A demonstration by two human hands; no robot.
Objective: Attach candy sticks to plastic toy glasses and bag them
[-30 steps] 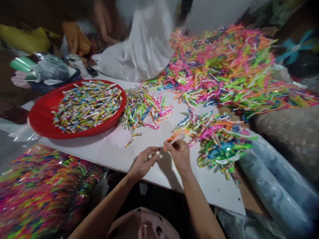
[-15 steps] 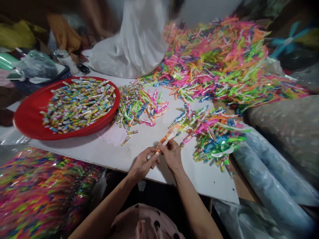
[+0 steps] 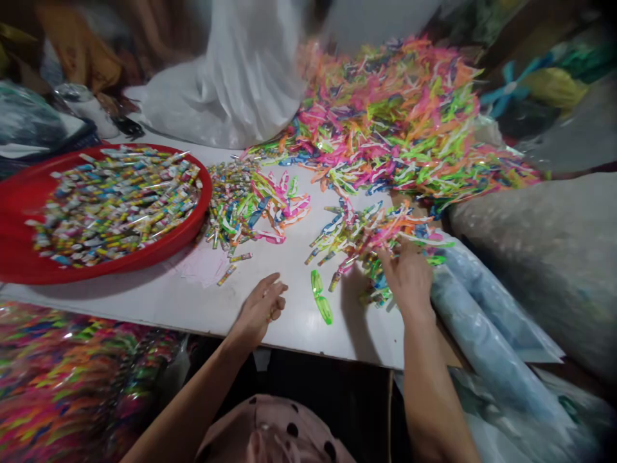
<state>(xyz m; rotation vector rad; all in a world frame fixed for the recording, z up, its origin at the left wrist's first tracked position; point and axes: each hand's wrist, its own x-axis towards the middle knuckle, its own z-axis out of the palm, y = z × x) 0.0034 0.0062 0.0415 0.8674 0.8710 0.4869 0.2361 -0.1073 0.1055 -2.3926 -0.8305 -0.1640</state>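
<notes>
My left hand (image 3: 260,310) hovers over the front of the white table, its fingers curled inward; a small glint shows in them, too small to name. My right hand (image 3: 407,273) reaches onto the right-hand pile of small wrapped tubes with coloured plastic pieces (image 3: 347,241); its fingertips are partly hidden among them. Between my hands lies a bright green plastic piece (image 3: 321,297), shaped like tiny glasses. Two loose wrapped tubes (image 3: 226,275) rest on the table to the left, beside some pale paper slips (image 3: 205,265).
A red basin (image 3: 202,215) full of wrapped tubes stands at left. A smaller mixed pile (image 3: 263,215) sits beside it. Behind are a white sack (image 3: 222,96) and a large heap of coloured plastic pieces (image 3: 385,116). Clear plastic rolls (image 3: 482,328) lie at right.
My hands, together around an orange and white piece before, are now apart. My right hand has moved right onto the pile. The green piece now shows on the table. The view has shifted rightward.
</notes>
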